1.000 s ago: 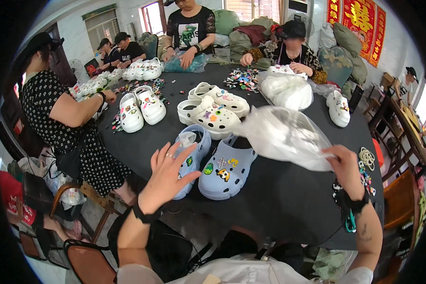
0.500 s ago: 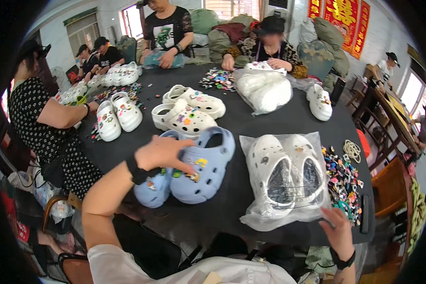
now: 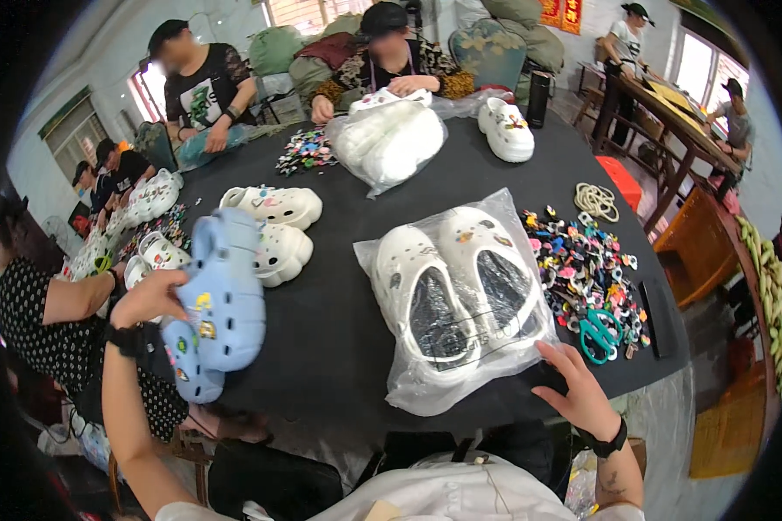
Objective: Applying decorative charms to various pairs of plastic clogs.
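Note:
At the left, my left hand [image 3: 150,298] grips a pair of light blue clogs [image 3: 233,304] by the side. The clogs are tilted up, and colourful charms sit on their uppers. Before me lies a clear plastic bag [image 3: 391,382] with a pair of white clogs [image 3: 415,300] inside, also with charms. My right hand [image 3: 573,391] is open, its fingertips at the bag's lower right corner; whether they press on it I cannot tell. Beside that hand are teal-handled scissors [image 3: 601,335] and a heap of small colourful charms [image 3: 582,269].
More white clogs [image 3: 282,252] stand past the blue pair. Across the black table [image 3: 321,373], a co-worker [image 3: 391,61] handles a white clog behind another bagged bundle [image 3: 387,143]. A black bottle [image 3: 538,100], a coil of cord [image 3: 597,201] and a dark bar [image 3: 656,321] lie rightward.
My left hand has carried the blue clogs leftward and tipped them more upright. My right hand has come to the bag's corner. The view has swung to the right.

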### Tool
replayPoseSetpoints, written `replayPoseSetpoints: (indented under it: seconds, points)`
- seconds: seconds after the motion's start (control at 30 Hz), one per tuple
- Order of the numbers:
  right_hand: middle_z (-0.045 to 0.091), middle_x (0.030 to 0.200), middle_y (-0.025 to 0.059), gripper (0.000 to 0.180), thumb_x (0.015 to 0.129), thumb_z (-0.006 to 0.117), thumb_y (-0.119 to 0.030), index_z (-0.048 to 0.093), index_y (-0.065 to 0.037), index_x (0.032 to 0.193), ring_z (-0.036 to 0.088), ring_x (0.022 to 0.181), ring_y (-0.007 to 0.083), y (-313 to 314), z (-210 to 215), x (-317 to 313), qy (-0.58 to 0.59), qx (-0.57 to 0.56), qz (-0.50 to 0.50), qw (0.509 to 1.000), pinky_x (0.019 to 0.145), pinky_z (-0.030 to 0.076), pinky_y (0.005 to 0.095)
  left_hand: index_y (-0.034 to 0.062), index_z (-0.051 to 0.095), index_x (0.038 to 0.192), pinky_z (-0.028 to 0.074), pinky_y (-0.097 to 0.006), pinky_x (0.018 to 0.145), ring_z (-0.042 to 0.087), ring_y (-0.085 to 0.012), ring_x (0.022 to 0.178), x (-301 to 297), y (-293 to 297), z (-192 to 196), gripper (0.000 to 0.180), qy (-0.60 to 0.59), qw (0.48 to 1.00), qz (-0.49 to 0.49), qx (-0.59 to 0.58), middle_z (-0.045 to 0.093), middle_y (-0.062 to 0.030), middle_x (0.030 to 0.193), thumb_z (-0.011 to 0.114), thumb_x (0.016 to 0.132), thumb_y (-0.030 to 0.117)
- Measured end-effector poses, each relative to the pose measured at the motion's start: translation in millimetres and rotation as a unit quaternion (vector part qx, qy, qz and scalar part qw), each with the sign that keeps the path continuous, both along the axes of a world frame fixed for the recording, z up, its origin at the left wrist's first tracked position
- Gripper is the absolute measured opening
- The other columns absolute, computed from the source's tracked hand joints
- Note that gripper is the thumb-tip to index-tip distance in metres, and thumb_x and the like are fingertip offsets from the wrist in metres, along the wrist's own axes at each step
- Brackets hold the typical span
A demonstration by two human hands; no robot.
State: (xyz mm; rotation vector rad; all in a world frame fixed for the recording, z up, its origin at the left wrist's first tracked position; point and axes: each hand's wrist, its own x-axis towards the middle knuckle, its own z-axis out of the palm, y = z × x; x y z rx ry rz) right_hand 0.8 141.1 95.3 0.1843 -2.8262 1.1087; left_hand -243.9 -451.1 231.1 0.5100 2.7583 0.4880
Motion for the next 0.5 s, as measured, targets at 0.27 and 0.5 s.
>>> replayPoseSetpoints:
  seconds: [0.27, 0.5]
  points:
    - [0.062, 0.113, 0.0154, 0.043, 0.077, 0.075, -0.004, 0.062, -0.006, 0.118, 0.060, 0.105, 0.0349, 32, 26, -14, 0.132, 0.036, -0.115, 0.984, 0.089, 0.048, 0.0405, 0.0005, 0.060, 0.095, 0.049, -0.032, 0.070, 0.060, -0.0186, 0.077, -26, -107, -33, 0.046, 0.114, 0.984, 0.047, -0.126, 0.063, -0.0079, 0.080, 0.077, 0.053, -0.005]
    - [0.063, 0.102, 0.0142, 0.041, 0.073, 0.078, -0.008, 0.063, -0.003, 0.111, 0.060, 0.100, 0.0349, 86, 4, -11, 0.053, 0.110, -0.188, 0.974, 0.084, 0.049, 0.0415, 0.0034, 0.067, 0.111, 0.047, -0.047, 0.088, 0.060, -0.0429, 0.101, -38, -123, -96, 0.041, 0.275, 0.934, 0.155, -0.165, 0.066, -0.0234, 0.102, 0.058, 0.072, -0.001]
